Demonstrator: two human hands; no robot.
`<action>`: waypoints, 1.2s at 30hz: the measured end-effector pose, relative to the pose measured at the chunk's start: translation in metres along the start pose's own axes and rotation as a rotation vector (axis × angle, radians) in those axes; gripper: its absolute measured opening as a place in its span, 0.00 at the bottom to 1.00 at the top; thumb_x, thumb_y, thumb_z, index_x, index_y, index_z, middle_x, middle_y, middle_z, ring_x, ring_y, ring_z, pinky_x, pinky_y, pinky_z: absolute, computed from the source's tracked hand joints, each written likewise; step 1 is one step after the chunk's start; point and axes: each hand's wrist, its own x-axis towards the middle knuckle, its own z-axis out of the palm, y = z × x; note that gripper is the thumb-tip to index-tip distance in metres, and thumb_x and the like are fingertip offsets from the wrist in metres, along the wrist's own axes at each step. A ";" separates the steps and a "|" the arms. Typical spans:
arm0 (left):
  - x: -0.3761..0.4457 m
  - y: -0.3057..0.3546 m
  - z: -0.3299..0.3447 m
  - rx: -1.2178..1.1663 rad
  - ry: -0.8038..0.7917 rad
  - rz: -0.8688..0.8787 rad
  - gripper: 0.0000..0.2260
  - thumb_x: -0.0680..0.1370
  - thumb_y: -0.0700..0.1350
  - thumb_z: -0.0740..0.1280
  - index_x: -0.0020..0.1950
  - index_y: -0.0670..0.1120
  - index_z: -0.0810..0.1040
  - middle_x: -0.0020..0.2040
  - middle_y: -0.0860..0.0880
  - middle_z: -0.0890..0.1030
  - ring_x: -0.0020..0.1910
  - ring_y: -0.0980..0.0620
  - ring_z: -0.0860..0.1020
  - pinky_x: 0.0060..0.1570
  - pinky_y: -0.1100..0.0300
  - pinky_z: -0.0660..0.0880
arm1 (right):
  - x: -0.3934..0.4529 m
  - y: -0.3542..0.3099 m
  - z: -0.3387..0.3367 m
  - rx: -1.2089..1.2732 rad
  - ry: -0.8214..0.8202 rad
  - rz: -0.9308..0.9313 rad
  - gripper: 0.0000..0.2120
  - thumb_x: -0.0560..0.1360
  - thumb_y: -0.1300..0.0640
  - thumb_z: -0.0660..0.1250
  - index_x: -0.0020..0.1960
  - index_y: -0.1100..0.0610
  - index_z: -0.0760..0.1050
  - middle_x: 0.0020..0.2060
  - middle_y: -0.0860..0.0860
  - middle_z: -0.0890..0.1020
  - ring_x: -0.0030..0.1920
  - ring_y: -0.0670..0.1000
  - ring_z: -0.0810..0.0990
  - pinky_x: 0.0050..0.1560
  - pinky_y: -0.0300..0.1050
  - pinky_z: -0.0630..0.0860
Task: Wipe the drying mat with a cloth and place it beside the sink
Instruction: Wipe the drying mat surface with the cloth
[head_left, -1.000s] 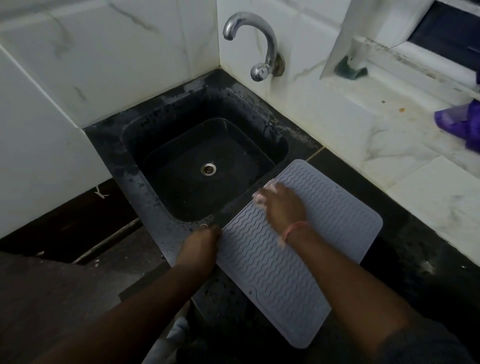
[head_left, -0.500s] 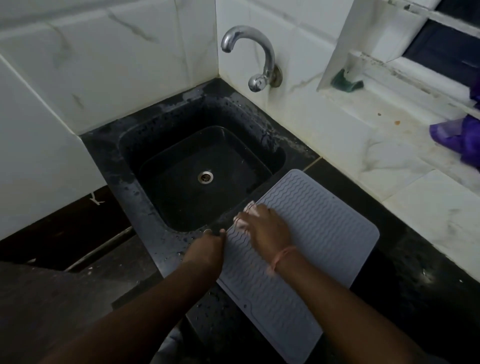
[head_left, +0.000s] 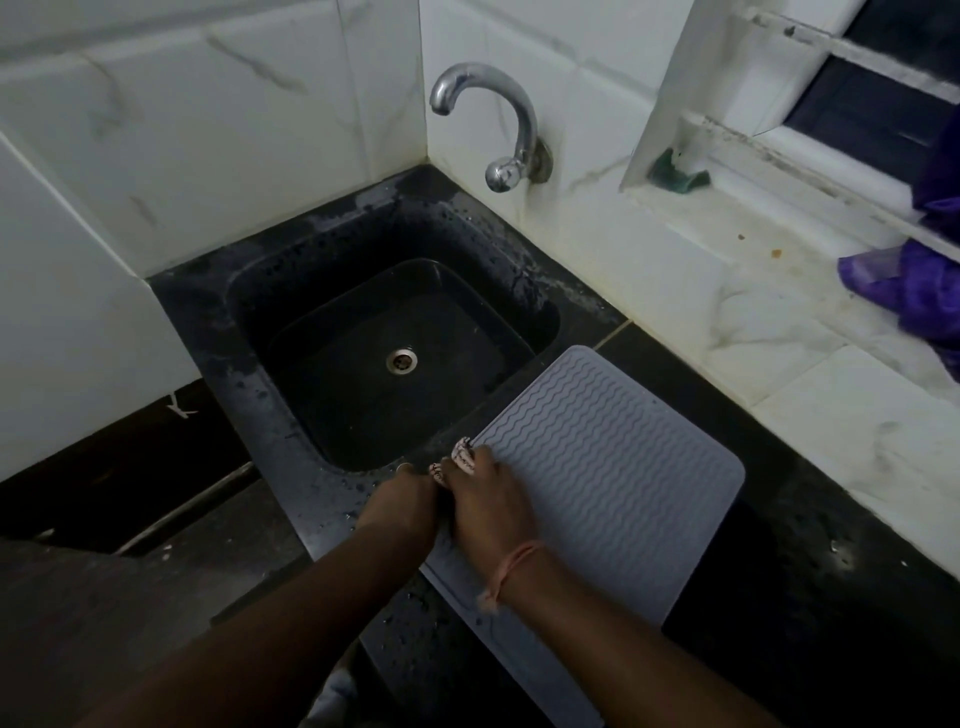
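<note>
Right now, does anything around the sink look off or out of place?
The mat lies askew, turned at an angle to the sink instead of square beside it. Water drops dot the dark counter near the mat's front edge. The right hand holds a cloth at the mat's sink-side corner; the left hand is beside it.

Black stone counter (head_left: 810, 597), wet with droplets near the front edge. Black sink (head_left: 249, 374) sunk into its far left corner. Grey ribbed drying mat (head_left: 613, 467) lies flat on it, just right of the sink.
</note>
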 end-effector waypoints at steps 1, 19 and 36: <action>0.000 -0.001 0.001 0.006 0.002 0.007 0.14 0.85 0.45 0.59 0.69 0.50 0.78 0.63 0.43 0.78 0.56 0.48 0.81 0.54 0.56 0.78 | 0.004 0.009 -0.005 0.020 0.023 -0.008 0.16 0.84 0.49 0.58 0.69 0.47 0.74 0.65 0.52 0.71 0.62 0.56 0.73 0.61 0.51 0.75; 0.016 0.043 -0.008 0.039 0.033 0.051 0.22 0.84 0.47 0.62 0.79 0.51 0.67 0.74 0.40 0.66 0.70 0.40 0.70 0.64 0.48 0.76 | 0.015 0.038 -0.011 0.046 0.078 0.155 0.16 0.83 0.46 0.60 0.69 0.43 0.72 0.67 0.51 0.68 0.63 0.53 0.74 0.64 0.51 0.76; 0.042 0.036 -0.012 0.096 -0.109 0.079 0.32 0.83 0.45 0.65 0.84 0.48 0.53 0.75 0.41 0.64 0.66 0.47 0.74 0.63 0.55 0.76 | 0.131 0.140 -0.092 -0.099 0.094 0.405 0.19 0.80 0.58 0.65 0.70 0.50 0.76 0.70 0.58 0.70 0.65 0.61 0.75 0.61 0.51 0.74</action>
